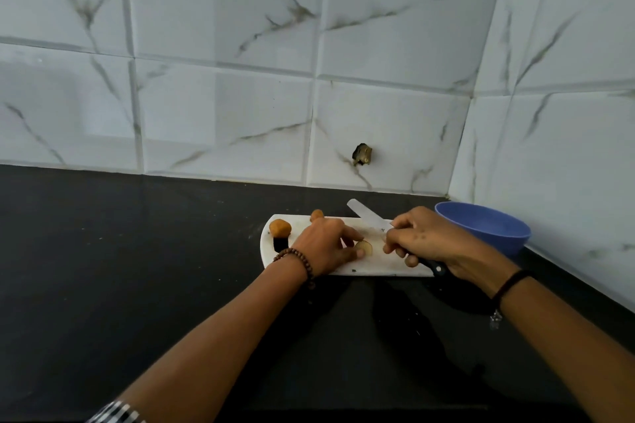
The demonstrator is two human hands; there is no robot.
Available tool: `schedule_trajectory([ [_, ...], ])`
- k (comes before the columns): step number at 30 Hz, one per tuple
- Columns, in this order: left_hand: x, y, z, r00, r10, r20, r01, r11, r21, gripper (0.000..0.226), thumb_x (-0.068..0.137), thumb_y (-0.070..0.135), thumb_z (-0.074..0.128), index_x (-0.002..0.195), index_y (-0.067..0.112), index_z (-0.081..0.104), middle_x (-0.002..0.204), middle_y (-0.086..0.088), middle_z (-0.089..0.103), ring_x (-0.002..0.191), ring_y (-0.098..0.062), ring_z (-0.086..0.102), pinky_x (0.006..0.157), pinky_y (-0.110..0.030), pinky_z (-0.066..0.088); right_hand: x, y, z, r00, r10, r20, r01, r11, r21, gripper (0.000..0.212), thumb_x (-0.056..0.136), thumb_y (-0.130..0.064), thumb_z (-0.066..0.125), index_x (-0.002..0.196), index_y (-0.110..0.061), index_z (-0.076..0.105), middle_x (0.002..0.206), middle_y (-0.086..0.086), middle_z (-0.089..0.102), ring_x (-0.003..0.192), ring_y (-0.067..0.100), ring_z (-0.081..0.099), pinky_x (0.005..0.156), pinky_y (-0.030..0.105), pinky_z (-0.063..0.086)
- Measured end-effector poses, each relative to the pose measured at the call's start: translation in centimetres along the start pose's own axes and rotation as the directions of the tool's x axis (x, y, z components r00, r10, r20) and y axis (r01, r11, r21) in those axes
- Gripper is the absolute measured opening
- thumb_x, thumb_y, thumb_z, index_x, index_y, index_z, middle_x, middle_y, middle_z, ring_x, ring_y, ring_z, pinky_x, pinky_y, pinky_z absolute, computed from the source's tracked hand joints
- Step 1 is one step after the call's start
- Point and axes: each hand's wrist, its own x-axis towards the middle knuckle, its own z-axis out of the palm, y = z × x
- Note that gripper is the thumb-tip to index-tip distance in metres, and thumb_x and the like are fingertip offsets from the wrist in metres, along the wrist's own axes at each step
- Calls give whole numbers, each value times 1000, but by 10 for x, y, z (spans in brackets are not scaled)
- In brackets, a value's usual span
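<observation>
sleeve [117, 412]: checked cuff, bottom left corner, nearest to camera
table [137, 268]: black, glossy, carries everything
right wrist: black thread band [508, 285] with small charm hanging
left wrist: brown bead bracelet [299, 259]
cutting board [378, 266]: white, flat on table, middle right, dark handle slot at its left end
left hand [326, 244]: over board, fingers curled, thumb and fingertips pinching pale slice
pale slice [365, 246]: on board centre, at left fingertips, between the two hands
right hand [426, 237]: clenched round knife handle, over right part of board
knife [369, 218]: black handle sticking out near side of right hand, white blade pointing far-left, raised over board's far edge, tip past edge; blade apart from pale slice
brown piece [280, 227]: round, orange-brown, on board's left end, just beyond slot, apart from left hand
second brown piece [316, 215]: at board's far edge, partly hidden behind left hand
bowl [481, 227]: blue, on table right of board, behind right hand, near corner; contents not visible
wall [223, 96]: white marble-look tiles, dark hole [362, 154] low in tile above board
</observation>
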Motion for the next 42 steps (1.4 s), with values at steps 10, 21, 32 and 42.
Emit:
schedule_trajectory([
  [10,1,9,5,994,-28,-108,28,1000,0,30,91,38,61,118,26,69,106,7,71,88,-4,42,77,-19,33,-28,7,10,997,-71,4,71,997,-41,45,100,-26,58,144,-24,47,84,5,74,60,16,60,57,28,50],
  [21,3,4,11,989,-80,-122,77,997,-24,23,90,42,62,109,33,73,94,8,67,107,-13,47,75,-24,41,-43,3,17,985,-152,-79,120,942,-312,49,102,-30,53,149,-25,44,98,0,65,63,7,60,56,20,46],
  [32,6,6,16,986,-66,-152,70,997,21,22,91,39,61,104,28,76,92,5,71,113,-18,46,79,-27,47,-37,-7,24,985,-144,-100,73,857,-511,26,101,-29,53,118,-13,62,99,6,61,80,17,61,58,23,42],
  [42,3,6,15,986,-76,-146,74,997,-18,24,91,42,60,101,27,76,91,-1,71,100,-14,47,73,-25,42,-36,-14,40,987,-144,-73,78,819,-568,27,99,-24,50,121,-10,59,120,15,56,105,34,61,77,35,47],
])
